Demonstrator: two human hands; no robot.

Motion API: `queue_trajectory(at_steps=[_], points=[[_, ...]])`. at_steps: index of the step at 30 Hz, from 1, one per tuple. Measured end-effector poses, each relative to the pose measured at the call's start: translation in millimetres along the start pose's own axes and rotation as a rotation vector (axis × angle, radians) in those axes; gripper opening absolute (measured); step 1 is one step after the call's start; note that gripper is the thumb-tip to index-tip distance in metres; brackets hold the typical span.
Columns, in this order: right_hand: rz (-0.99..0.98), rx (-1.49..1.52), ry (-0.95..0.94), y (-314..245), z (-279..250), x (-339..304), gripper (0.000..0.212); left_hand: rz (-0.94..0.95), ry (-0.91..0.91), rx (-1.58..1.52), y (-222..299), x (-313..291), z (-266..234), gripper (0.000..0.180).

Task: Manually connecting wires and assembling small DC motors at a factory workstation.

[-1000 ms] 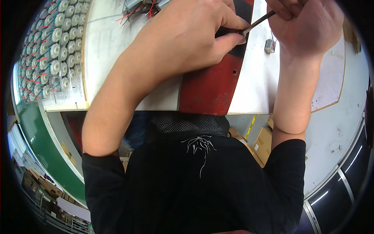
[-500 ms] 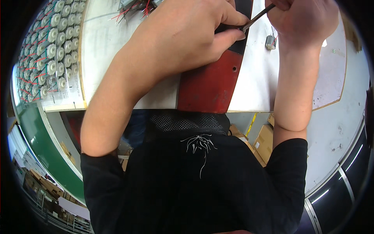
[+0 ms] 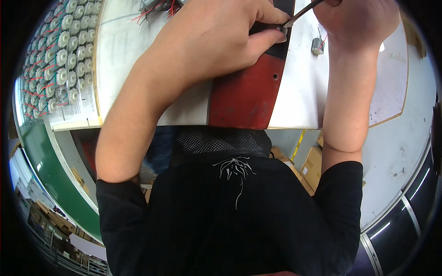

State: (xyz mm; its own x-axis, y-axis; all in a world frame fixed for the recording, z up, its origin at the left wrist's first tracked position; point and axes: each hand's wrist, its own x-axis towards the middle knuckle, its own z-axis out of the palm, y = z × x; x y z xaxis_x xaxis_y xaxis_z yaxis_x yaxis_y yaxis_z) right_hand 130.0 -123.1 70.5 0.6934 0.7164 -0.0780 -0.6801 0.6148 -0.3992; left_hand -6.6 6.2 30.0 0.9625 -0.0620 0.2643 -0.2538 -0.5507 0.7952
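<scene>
At the top, my left hand [image 3: 216,39] is closed, thumb and forefinger pinching a small greyish part [image 3: 284,30] that is mostly hidden by the fingertips. My right hand [image 3: 357,20] is closed around a thin dark metal tool [image 3: 304,14], which slants down to the left. Its tip meets the small part at the left fingertips; the tool's far end is hidden in the hand. Beneath my left hand lies a red and black strip-shaped block [image 3: 244,94] with a small round hole near its right edge. A small silver motor [image 3: 317,46] with thin wires rests on the white table beside my right wrist.
Rows of white round parts with red and green wires [image 3: 62,57] fill a tray at the left. More motors with red and black wires [image 3: 161,5] sit at the top. The white table [image 3: 124,92] ends at its front edge, near my body. Cardboard boxes [image 3: 311,170] stand below.
My left fingertips have shifted slightly left and up, and a bit of the greyish part now shows between them. The tool has moved slightly, its tip still at those fingertips.
</scene>
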Motion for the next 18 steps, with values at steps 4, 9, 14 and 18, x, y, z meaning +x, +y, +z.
queue_trajectory(at_steps=[4,9,14,18], points=[[0.012,0.085,0.005,0,1,2,0.033,-0.003,-0.003,-0.003,-1,1,1,0.017],[0.029,0.195,0.008,5,6,3,0.035,0.009,-0.002,-0.001,-1,1,0,0.016],[0.048,0.299,0.004,16,19,-1,0.038,0.026,0.013,0.006,-2,0,1,0.016],[0.063,0.357,-0.002,19,23,-2,0.039,-0.008,-0.019,-0.008,1,1,-1,0.015]])
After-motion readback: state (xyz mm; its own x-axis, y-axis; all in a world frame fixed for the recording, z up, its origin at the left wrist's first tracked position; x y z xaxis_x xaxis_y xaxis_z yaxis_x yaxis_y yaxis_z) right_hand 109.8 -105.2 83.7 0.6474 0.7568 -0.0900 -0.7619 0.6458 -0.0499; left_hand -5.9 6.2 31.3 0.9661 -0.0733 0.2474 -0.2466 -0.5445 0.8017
